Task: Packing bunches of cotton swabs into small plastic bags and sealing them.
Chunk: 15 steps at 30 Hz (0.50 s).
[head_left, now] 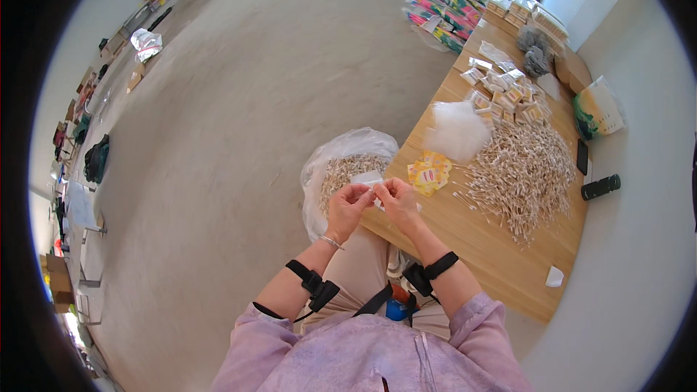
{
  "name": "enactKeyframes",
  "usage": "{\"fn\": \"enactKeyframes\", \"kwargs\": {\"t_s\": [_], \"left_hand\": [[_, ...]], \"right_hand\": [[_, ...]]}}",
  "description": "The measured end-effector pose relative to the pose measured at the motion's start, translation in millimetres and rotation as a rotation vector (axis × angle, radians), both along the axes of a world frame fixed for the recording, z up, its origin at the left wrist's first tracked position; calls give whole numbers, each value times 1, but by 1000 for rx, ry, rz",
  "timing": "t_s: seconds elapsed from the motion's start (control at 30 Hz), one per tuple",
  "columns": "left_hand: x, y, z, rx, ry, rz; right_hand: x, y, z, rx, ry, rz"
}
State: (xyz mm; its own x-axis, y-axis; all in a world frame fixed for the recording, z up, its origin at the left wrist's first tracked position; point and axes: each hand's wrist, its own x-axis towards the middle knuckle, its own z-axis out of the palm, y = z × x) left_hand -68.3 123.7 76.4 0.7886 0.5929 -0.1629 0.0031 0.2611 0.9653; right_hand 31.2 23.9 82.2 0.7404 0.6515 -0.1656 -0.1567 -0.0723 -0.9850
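Note:
Between my two hands is a small clear plastic bag [368, 177], held at the table's near left corner. My left hand [348, 208] pinches one side of it and my right hand [398, 201] pinches the other, fingertips almost touching. Just beyond them, a large clear sack [314, 187] full of cotton swabs [347, 170] stands beside the table. Small yellow cards [430, 173] lie right of my right hand, with a stack of clear bags [459, 132] behind them. A big heap of loose cotton swabs [524, 178] spreads over the table farther right.
The wooden table [479, 247] runs along the wall on my right. Filled packets [506, 92] pile up behind the heap. A black cylinder [601, 186], a phone [582, 157] and a green-and-white pouch [600, 109] line the wall side. Colourful plastic-wrapped bundles [449, 11] sit beyond the table.

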Motion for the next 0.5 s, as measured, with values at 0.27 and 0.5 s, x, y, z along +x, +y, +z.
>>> {"fn": "enactKeyframes", "kwargs": {"t_s": [0.27,0.5], "left_hand": [[-3,3,-3,-15,21,9],[-2,-2,9,-444,-27,108]], "right_hand": [[-1,2,-5,-111,-183,33],[-3,2,-12,-144,-489,55]]}}
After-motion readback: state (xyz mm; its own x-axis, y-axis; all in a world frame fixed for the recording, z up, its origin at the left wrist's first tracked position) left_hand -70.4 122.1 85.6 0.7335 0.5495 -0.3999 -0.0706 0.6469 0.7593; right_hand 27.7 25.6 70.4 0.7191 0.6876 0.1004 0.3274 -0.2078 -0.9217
